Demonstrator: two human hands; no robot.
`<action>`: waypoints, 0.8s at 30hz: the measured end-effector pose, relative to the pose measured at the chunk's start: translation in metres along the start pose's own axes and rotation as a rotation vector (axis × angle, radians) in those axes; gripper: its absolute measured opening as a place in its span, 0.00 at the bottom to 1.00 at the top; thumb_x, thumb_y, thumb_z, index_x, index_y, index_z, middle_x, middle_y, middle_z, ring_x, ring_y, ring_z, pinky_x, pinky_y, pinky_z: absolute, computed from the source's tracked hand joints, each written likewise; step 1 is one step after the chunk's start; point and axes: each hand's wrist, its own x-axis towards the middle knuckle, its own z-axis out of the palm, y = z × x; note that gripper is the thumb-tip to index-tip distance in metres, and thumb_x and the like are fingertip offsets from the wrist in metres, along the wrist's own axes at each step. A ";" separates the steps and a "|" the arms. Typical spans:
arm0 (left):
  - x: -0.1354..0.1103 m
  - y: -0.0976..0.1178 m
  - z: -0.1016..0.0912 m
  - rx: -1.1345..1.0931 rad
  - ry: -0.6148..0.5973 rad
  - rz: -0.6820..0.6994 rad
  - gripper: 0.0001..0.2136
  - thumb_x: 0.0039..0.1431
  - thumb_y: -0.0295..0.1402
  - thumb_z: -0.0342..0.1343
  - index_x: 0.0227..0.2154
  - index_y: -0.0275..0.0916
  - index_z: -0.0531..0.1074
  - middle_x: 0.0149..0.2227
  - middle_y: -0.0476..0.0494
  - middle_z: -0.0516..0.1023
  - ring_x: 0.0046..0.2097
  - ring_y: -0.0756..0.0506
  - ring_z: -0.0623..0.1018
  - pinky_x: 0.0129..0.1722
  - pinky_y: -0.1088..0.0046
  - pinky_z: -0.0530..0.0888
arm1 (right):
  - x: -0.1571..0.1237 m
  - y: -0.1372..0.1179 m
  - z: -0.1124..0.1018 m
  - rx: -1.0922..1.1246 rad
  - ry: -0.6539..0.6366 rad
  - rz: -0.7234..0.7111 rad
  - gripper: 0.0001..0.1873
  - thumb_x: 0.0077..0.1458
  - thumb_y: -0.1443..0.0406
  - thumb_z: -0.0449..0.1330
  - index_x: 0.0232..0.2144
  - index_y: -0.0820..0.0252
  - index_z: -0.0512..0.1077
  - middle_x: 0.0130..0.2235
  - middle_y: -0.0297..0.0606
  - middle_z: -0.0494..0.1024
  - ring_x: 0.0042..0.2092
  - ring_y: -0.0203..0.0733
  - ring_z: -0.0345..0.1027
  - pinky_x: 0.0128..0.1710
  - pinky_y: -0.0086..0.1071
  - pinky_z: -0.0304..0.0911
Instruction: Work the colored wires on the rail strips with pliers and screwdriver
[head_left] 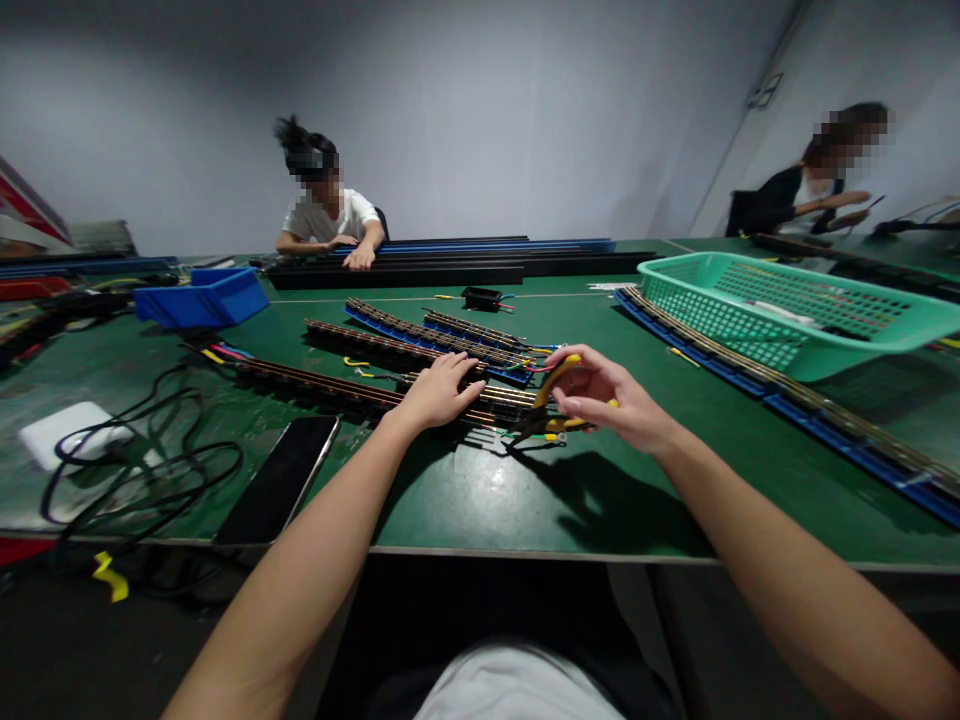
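My left hand [442,390] lies over several long model-railway-like track pieces, fingers spread and resting on the rails. Yellow-handled pliers [551,390] are held in my right hand [619,400], handles parted in the fingers. Their dark jaws point down and left, close to the near ends of the tracks. It is unclear whether the jaws touch a wire. Coloured wires [541,367] stick out at the right end of the tracks, partly behind the pliers. One blue-based track piece [480,345] lies just beyond my left hand, and a dark track [315,381] stretches left.
A phone [279,480], black cables and a white charger [71,435] lie at left, near a blue bin [202,297]. To the right are a green basket [795,345] and a long curved track [787,395]. Two people sit beyond, one behind black bars [405,274].
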 end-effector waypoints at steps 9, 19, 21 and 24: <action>0.000 0.001 -0.001 0.013 -0.007 -0.006 0.26 0.68 0.48 0.46 0.63 0.40 0.64 0.68 0.37 0.61 0.69 0.38 0.58 0.65 0.51 0.60 | -0.004 0.004 -0.004 0.085 -0.289 0.088 0.35 0.56 0.65 0.65 0.59 0.52 0.52 0.40 0.37 0.75 0.26 0.28 0.65 0.23 0.23 0.66; 0.000 -0.001 0.000 0.014 0.001 0.014 0.26 0.68 0.49 0.45 0.63 0.40 0.64 0.67 0.38 0.62 0.68 0.38 0.59 0.65 0.51 0.60 | -0.007 -0.021 -0.030 0.019 0.155 -0.037 0.32 0.42 0.70 0.62 0.52 0.53 0.66 0.38 0.36 0.80 0.20 0.28 0.53 0.14 0.25 0.46; 0.000 -0.001 0.000 0.008 -0.001 0.012 0.26 0.68 0.49 0.45 0.63 0.41 0.64 0.67 0.38 0.62 0.68 0.37 0.59 0.65 0.51 0.60 | -0.007 -0.024 -0.036 0.025 0.284 -0.062 0.29 0.38 0.69 0.60 0.47 0.53 0.70 0.33 0.34 0.79 0.18 0.29 0.50 0.14 0.26 0.40; 0.000 -0.001 0.000 0.004 -0.001 0.004 0.26 0.68 0.49 0.45 0.63 0.41 0.64 0.68 0.38 0.61 0.68 0.37 0.59 0.65 0.50 0.60 | -0.006 -0.025 -0.041 0.006 0.430 -0.112 0.27 0.36 0.70 0.60 0.43 0.52 0.72 0.30 0.32 0.79 0.19 0.31 0.51 0.15 0.27 0.37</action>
